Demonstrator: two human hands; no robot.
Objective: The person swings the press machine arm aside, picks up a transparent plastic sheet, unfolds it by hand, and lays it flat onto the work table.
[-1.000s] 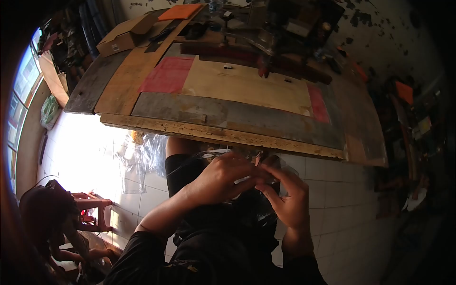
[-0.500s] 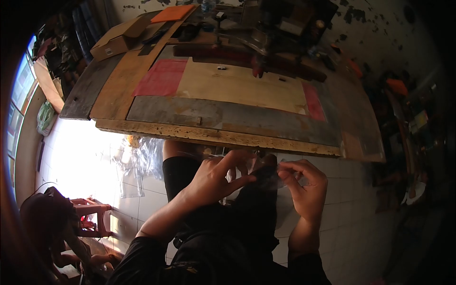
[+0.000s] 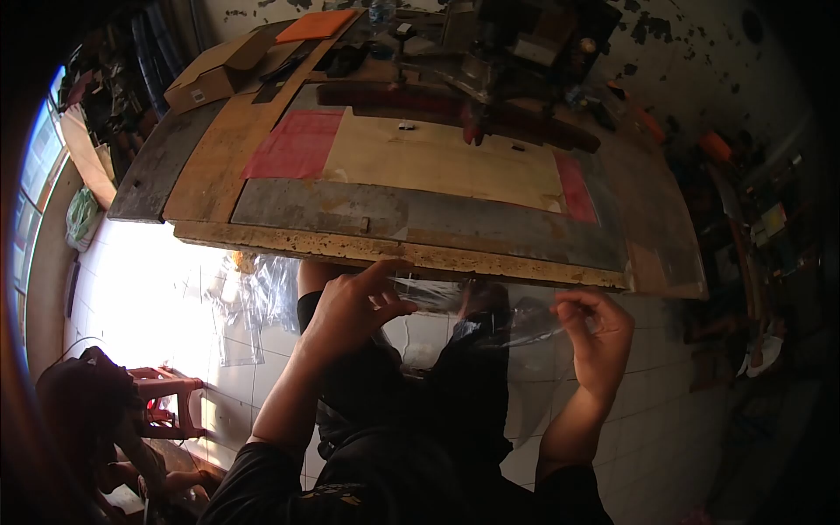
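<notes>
Clear plastic film stretches between my two hands, over my lap and just below the table's front edge. My left hand pinches its left end, with thumb and forefinger close to the wooden edge. At the other end, the fingertips of my right hand are pressed together on the film. The film is see-through, so its full outline cannot be made out.
The worktable carries a beige sheet with red ends, and a dark press-like machine. A cardboard box lies at the back left. Another person sits beside a red stool; plastic bags hang nearby.
My hands have moved apart, the left one leftward and the right one rightward, and the clear film is now spread out between them.
</notes>
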